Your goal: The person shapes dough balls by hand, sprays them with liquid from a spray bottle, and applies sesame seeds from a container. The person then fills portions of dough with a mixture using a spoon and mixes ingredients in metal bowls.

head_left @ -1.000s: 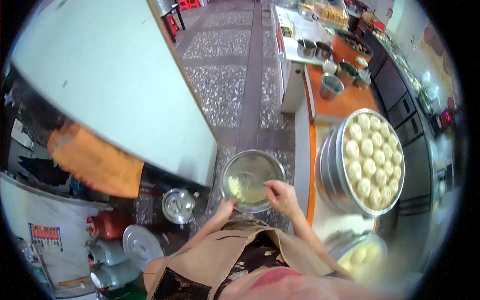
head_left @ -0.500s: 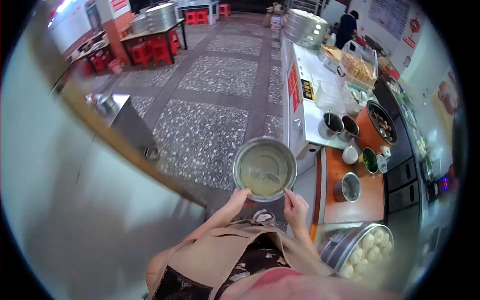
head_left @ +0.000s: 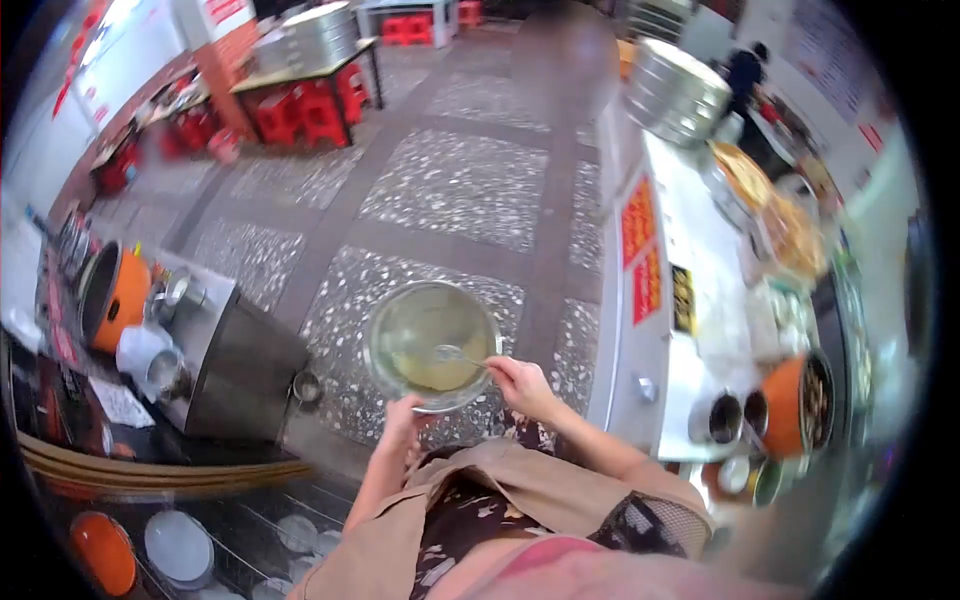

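Observation:
A round metal basin [head_left: 388, 318] is held out in front of my body, with a cloudy, pale yellowish liquid [head_left: 440, 375] at its bottom. My left hand [head_left: 403, 422] grips the basin's near rim, its fingers partly hidden below the edge. My right hand [head_left: 524, 388] is closed around the handle of a spoon [head_left: 455, 353] at the right side of the rim. The spoon's bowl reaches in over the liquid; whether it dips in is hard to tell. A tan apron [head_left: 560, 480] covers my front.
On the right, a white counter [head_left: 680, 220] bears stacked steamers [head_left: 678, 92] and an orange pot [head_left: 790, 405]. A steel cabinet [head_left: 245, 355] and another orange pot [head_left: 118, 300] stand left. Red stools [head_left: 315, 112] sit under a table ahead. One person [head_left: 745, 78] works far right.
The view has turned: the basin sits further left in it, and the left-hand cabinet and pot now show more. The steamer of buns has left view. My right hand and the spoon have shifted.

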Available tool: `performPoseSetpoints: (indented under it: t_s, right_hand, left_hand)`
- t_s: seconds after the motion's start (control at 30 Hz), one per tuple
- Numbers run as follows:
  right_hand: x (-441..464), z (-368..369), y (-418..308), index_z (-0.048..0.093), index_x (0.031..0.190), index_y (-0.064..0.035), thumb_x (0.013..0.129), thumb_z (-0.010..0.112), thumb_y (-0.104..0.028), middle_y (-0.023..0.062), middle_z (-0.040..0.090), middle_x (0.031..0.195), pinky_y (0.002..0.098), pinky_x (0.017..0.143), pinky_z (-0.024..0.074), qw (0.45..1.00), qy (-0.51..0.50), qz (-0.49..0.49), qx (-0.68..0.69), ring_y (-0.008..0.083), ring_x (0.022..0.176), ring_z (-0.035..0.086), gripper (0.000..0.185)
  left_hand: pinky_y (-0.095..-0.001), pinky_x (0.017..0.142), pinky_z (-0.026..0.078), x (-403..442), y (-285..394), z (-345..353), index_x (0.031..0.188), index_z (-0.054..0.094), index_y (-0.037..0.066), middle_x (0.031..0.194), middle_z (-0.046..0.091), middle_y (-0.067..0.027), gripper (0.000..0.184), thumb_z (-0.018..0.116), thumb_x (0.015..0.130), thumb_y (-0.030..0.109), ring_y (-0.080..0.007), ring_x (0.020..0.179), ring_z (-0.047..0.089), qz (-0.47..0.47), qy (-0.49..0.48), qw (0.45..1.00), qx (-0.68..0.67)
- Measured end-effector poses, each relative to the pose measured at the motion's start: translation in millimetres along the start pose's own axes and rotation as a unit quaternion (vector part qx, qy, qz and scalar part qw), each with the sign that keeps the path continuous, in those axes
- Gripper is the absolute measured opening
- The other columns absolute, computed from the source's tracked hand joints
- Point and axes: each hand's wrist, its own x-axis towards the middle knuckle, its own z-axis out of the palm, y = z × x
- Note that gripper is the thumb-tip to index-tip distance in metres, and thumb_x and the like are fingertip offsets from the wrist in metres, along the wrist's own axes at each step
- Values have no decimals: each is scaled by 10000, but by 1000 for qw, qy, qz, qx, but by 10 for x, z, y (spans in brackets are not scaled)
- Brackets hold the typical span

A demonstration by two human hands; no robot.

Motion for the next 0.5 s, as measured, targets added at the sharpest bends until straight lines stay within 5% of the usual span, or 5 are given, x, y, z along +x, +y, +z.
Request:
performPoseSetpoints:
  t_s: [0.07,0.17,0.27,0.5]
  right_hand:
    - [835,433,22,548,941,-44,873,544,-111,116,598,696,357,554,471,988,-120,-28,98,275,611,604,96]
    - [1900,1399,227,486,924,-49,924,463,-100,4,488,629,251,511,404,914,-270,97,286,74,561,462,56]
    - [2773,2239,80,439,937,-59,940,412,-73,3,474,643,224,508,386,858,-334,129,369,77,558,440,31]
    - [4557,3542,-651,467,919,-98,929,467,-107,-3,505,684,191,496,337,767,-385,258,445,68,558,417,13]
  left_hand:
    - [-377,502,557,93,449,-271,1030,498,-116,818,610,-195,360,471,698,21,-307,594,627,66,75,992,-81]
    - [-390,607,566,455,899,-802,1095,447,-121,935,595,-210,421,464,709,47,-297,756,639,85,154,979,-105]
    - [-370,663,562,900,1291,-1291,1203,355,-91,1060,551,-200,504,451,721,18,-301,849,617,74,201,965,-153]
    - [-361,673,565,2055,2921,-1992,1114,464,-69,1012,576,-175,364,468,788,92,-258,838,623,107,224,946,-209]
